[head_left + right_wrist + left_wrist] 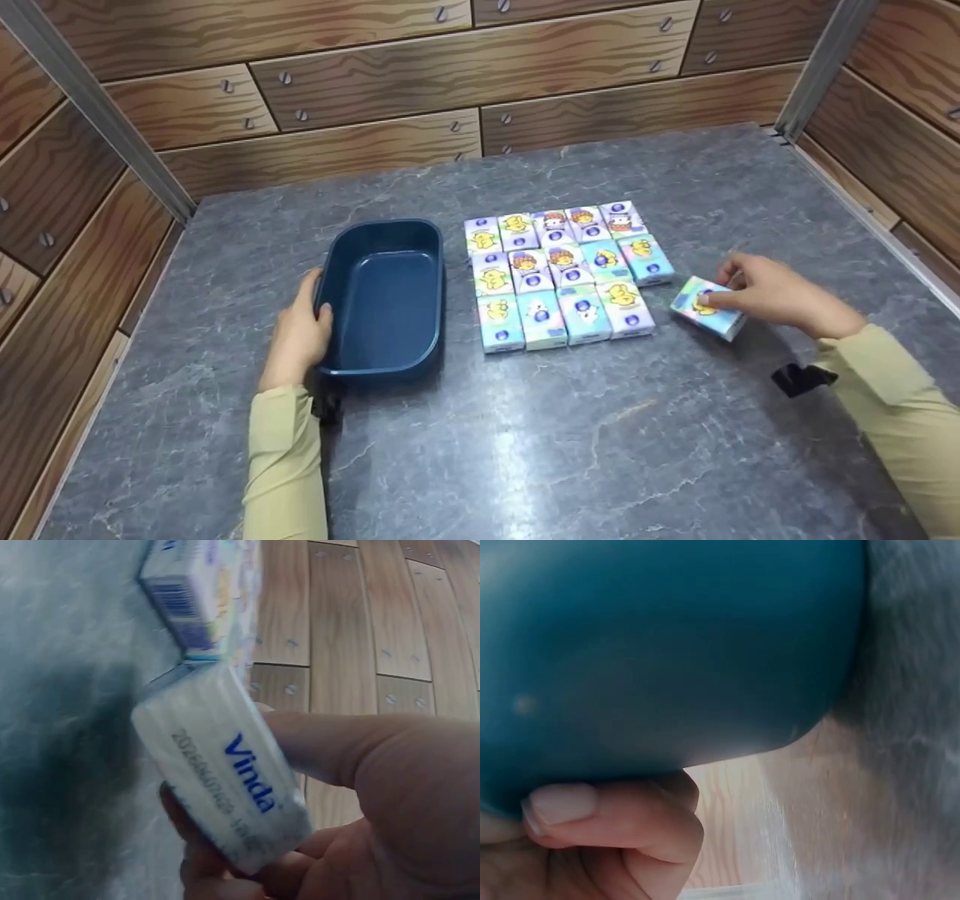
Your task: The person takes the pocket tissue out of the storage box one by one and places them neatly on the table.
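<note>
My left hand point(296, 337) grips the left rim of a dark blue plastic basin point(386, 300), thumb on the inner side. In the left wrist view the basin's outer wall point(667, 652) fills most of the picture, with curled fingers point(615, 817) at its edge. Off to the right, my right hand point(772, 292) pinches a small tissue pack point(709, 311) printed with a yellow cartoon figure. The right wrist view shows the end of that pack point(225, 772), marked Vinda, tilted between thumb and fingers. Several similar packs point(559, 277) lie flat in three close rows between basin and right hand.
A grey marbled tabletop point(480, 442) bears everything. Wood-patterned panels point(465, 75) wall the back and both sides, with metal posts point(112, 112) at the corners. A black strap piece point(802, 380) hangs at the right wrist.
</note>
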`<state>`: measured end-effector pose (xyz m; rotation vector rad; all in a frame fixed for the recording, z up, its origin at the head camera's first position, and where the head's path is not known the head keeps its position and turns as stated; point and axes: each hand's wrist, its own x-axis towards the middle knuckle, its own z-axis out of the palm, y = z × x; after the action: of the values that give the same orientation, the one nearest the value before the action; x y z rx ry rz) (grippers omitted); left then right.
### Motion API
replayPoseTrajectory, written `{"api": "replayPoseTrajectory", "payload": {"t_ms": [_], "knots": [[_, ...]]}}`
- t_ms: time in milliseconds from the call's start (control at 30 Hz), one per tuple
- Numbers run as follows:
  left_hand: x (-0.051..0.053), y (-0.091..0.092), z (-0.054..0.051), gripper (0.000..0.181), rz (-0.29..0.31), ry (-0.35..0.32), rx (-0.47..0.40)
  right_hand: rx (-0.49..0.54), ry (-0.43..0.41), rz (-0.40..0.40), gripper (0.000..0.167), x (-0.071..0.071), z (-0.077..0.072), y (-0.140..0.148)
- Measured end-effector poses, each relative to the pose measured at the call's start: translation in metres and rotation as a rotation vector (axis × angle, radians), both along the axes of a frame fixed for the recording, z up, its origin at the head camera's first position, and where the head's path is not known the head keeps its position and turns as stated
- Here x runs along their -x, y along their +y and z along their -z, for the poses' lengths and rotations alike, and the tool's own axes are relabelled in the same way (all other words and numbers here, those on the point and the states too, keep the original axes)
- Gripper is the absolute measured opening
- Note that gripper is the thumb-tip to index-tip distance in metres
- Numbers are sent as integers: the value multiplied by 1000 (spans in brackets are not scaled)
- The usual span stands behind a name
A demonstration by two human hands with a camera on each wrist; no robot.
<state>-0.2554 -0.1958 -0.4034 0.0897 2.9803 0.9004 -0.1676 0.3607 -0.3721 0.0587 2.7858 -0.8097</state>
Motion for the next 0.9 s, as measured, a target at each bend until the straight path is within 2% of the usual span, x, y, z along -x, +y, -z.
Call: {"api": "replayPoseTrajectory", "payload": {"t_ms": [267, 367, 533, 900], "knots": [[0, -2, 0, 55, -3, -7, 1, 87, -98, 35, 50, 5, 10, -13], [0, -2, -1, 56, -1, -15, -3, 75, -116, 37, 47, 8, 12, -17], [1, 0, -3, 56, -6, -21, -4, 32, -117, 4, 45, 11, 14, -19], [-3, 5, -1, 55, -10, 25, 5, 42, -104, -21, 45, 12, 16, -21]]}}
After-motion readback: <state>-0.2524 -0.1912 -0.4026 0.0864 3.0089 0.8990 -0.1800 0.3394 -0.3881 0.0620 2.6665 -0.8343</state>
